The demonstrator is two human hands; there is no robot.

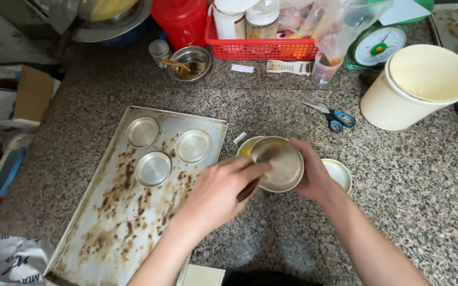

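Hands at work over a speckled stone counter (388, 175); the right hand (314, 172) cups a small round metal tin (278, 163) tilted above the counter, fingers closed around its rim; the left hand (223, 188) grips a brown-handled brush (247, 189), blurred, reaching into the tin; the step in hand looks like greasing the tin's inside; three tins (153, 168) already sit on the stained baking tray (117, 222) beside; the next move likely calls for an even coat, then a free spot on the tray.

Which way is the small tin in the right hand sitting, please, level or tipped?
Tipped: the small tin leans its open mouth toward the camera.
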